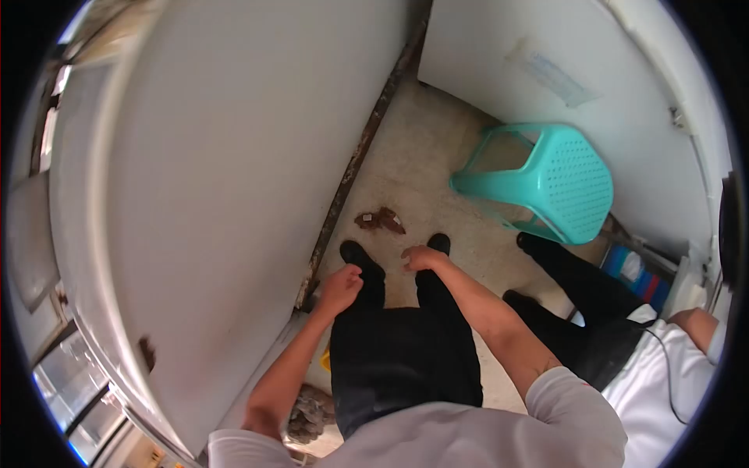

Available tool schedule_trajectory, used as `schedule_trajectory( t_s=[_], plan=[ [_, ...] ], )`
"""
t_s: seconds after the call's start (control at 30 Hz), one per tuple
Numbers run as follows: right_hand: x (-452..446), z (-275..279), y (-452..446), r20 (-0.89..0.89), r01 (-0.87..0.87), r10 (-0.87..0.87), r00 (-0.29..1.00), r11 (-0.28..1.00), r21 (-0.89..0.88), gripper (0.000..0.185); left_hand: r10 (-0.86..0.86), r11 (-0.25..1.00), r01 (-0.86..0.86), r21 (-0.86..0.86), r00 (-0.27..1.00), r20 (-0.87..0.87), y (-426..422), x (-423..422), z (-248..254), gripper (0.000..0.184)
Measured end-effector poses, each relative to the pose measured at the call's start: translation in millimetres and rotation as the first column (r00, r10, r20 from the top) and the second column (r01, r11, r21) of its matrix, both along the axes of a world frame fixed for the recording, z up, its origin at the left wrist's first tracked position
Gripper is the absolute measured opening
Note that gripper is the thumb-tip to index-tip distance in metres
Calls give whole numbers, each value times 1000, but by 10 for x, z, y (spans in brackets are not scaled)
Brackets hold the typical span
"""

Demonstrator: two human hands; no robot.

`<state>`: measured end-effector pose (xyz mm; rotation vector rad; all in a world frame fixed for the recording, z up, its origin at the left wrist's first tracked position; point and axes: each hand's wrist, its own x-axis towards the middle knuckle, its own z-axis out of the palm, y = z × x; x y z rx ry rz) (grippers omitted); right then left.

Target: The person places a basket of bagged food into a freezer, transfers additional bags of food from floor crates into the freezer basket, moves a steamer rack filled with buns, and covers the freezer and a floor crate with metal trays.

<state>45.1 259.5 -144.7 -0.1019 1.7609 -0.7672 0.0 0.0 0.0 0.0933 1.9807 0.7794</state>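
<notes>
My left hand [342, 289] hangs in the air above my left shoe [357, 256], its fingers loosely bent and nothing visible in them. Just inside my right shoe [439, 242], my right hand [422, 258] is also empty, with the fingers half curled and apart. On the concrete floor ahead of both hands lie two reddish-brown crumpled pieces [380, 221] with small white patches; what they are I cannot make out. Neither hand touches them.
A large white panel [234, 156] rises on the left, with a rusty edge along the floor. A turquoise plastic stool [573, 183] stands ahead to the right, by another white panel [632, 86]. A person in dark trousers [581, 296] is close on my right. Grey crumpled material [310, 415] lies behind my left arm.
</notes>
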Motion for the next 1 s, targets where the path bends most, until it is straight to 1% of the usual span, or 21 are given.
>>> schedule_trajectory(
  t_s=[0.07,0.1,0.13,0.17,0.2,0.27,0.33,0.37,0.4,0.43,0.47,0.5,0.63,0.67,0.7,0.77,0.8,0.87,0.9,0.97,1.0],
  plan=[
    [292,-49,-462,89,15,-14,996,1000,-14,71,-69,991,69,-113,998,5,-338,222,-546,44],
    [-12,-1201,-383,57,22,-19,998,999,-44,71,-150,968,135,-213,987,-57,-202,-12,-1950,42],
    [-81,-1542,272,23,85,-87,996,992,97,71,-235,957,210,-199,966,-110,417,-109,-2766,40],
    [-63,-1814,221,4,133,-135,991,982,135,71,-242,953,218,-211,965,-100,365,-147,-3216,40],
    [153,-2033,270,44,135,-144,989,979,151,71,-282,928,271,-256,959,-7,440,-11,-3655,41],
    [97,-2549,264,-47,279,-275,960,936,214,73,-309,895,314,-317,949,65,506,-113,-4333,43],
    [-16,-2955,146,-106,342,-327,939,921,186,76,-324,860,281,-427,945,-32,457,-233,-4860,58],
    [-81,-3130,79,-168,401,-376,911,902,162,79,-322,859,279,-430,946,-30,429,-285,-5099,58],
    [-89,-3324,-32,-158,399,-376,913,903,160,79,-350,863,267,-430,928,-126,385,-299,-5290,62],
    [-115,-3492,-134,-246,446,-400,883,879,169,81,-372,869,252,-425,900,-228,374,-317,-5463,67],
    [-153,-3653,-223,-333,491,-419,845,854,172,84,-369,870,250,-424,902,-225,375,-316,-5623,67],
    [-196,-3773,-321,-334,488,-416,846,856,170,84,-394,865,250,-435,875,-281,430,-347,-5627,68],
    [-116,-4264,-593,-577,438,-235,782,866,240,87,-468,800,240,-550,823,-322,528,-316,-5809,70],
    [-98,-4463,-592,-621,445,-210,755,860,251,87,-461,797,161,-582,784,-415,546,-278,-5854,58],
    [-81,-4661,-591,-662,454,-184,727,852,261,86,-463,796,157,-585,781,-420,484,-301,-5967,58],
    [-4,-4912,-466,-424,491,-406,810,864,112,72,-248,943,181,-280,942,-227,320,-264,-6101,42],
    [105,-4896,-415,-421,494,-410,809,862,111,72,-22,980,-23,-196,974,-227,386,-210,-5840,32],
    [260,-4687,-202,-683,620,-489,542,781,-68,48,42,977,-100,-188,956,-290,450,-16,-5569,32],
    [325,-4511,-64,-549,665,-551,628,747,12,38,110,967,-183,-180,929,-352,458,89,-5403,32],
    [370,-4009,234,-374,606,-551,746,795,37,20,131,946,-206,-252,950,-285,413,255,-5223,29],
    [357,-3670,377,-353,506,-479,803,863,-21,11,337,937,-344,-60,936,-100,262,479,-5216,30]
  ],
)
